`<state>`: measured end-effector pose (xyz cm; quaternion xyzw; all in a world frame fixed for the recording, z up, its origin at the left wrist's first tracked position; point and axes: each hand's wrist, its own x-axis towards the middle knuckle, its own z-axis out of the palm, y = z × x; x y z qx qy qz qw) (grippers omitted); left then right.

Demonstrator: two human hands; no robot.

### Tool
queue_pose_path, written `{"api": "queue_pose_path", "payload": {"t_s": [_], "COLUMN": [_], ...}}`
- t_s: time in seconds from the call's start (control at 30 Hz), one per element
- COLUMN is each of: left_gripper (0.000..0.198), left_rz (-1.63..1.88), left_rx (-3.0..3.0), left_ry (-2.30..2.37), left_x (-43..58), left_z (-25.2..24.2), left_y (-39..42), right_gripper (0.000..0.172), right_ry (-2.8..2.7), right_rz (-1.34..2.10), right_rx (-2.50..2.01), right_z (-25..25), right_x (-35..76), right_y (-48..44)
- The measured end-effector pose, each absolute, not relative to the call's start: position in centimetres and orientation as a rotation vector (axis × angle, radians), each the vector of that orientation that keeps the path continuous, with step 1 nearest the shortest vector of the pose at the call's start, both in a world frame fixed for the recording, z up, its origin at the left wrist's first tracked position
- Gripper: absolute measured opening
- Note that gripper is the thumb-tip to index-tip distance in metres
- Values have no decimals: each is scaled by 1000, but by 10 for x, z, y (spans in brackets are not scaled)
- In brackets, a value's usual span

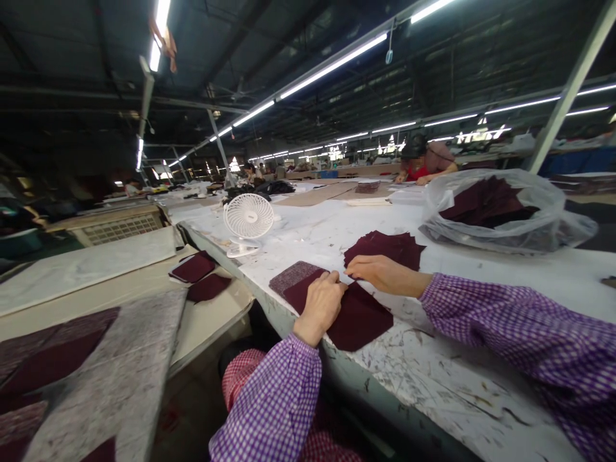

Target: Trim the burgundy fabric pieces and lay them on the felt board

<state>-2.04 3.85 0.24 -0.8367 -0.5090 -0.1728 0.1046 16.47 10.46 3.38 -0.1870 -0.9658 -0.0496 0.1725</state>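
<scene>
Cloth by near edge of tabletop: judged light, soft, best taken by a corner. Left hand rests on it, curled; right hand alongside, bent; grips unclear.

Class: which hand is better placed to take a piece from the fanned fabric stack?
Probably the right hand: it is at the near edge of the fanned stack, while the left hand rests on maroon panels farther away.
</scene>
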Motion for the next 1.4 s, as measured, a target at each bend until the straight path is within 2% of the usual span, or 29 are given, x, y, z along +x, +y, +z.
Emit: {"api": "queue_pose_path", "payload": {"t_s": [0.2, 0.37, 0.53, 0.63, 0.8, 0.97, 1.2, 1.4], "left_gripper": [24, 17, 23, 25, 20, 19, 19, 14], "left_rz": [-708, -981, -954, -969, -1064, -1154, -1285, -1575], "left_rx": [-2559, -2617, -2552, -2537, -2542, -2549, -2643, -2571], "left_ry": [-1543, -1580, -1446, -1424, -1455, -1540, -1546, -1589], "left_x": [-34, -58, -65, -68, -75, -81, -93, -99], "left_z": [0, -4, -10, -12, -13, -11, -12, -21], "left_y": [44, 39, 27, 23, 21, 15, 12, 11], "right_gripper": [25, 28, 32, 37, 55, 63, 63, 52], "right_ry": [-2828, -2814, -2878, -2954, -3072, -3137, -3177, -3076], "right_rz": [-60, 10, 3, -82, -366, -486, -575, -527], "right_rx": [-674, -658, -630, -609, -601, -576, -553, -514], "right_z": [25, 23, 26, 29, 37, 49, 52, 43], "right_x": [154, 159, 159, 158, 147, 131, 118, 119], "right_y": [92, 92, 91, 90, 83, 73, 70, 69]}}
